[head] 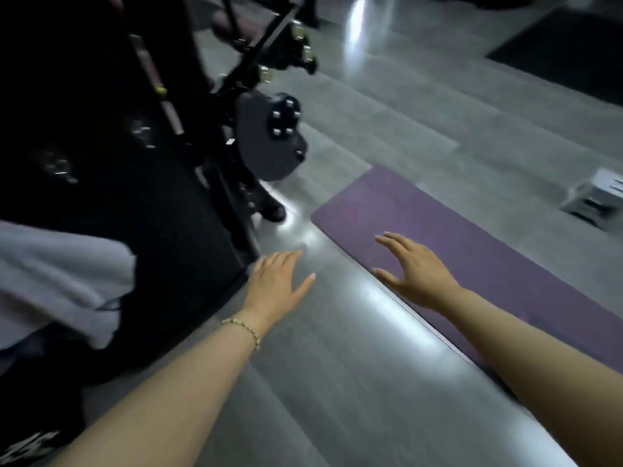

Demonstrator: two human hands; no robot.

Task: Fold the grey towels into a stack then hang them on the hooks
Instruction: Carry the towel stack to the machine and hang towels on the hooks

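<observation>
A heap of grey towels (57, 281) lies at the left edge, partly cut off by the frame, resting against dark equipment. My left hand (274, 286) hovers over the grey floor, fingers straight and together, holding nothing, to the right of the towels. My right hand (416, 267) is spread flat above the near edge of a purple mat, also empty. Both hands are apart from the towels. No hooks are visible.
A black gym machine (161, 136) with a round grey pulley plate (269, 133) fills the upper left. The purple mat (488, 237) runs diagonally on the right. A small white step box (596, 197) sits at the far right. Grey floor (337, 382) lies between.
</observation>
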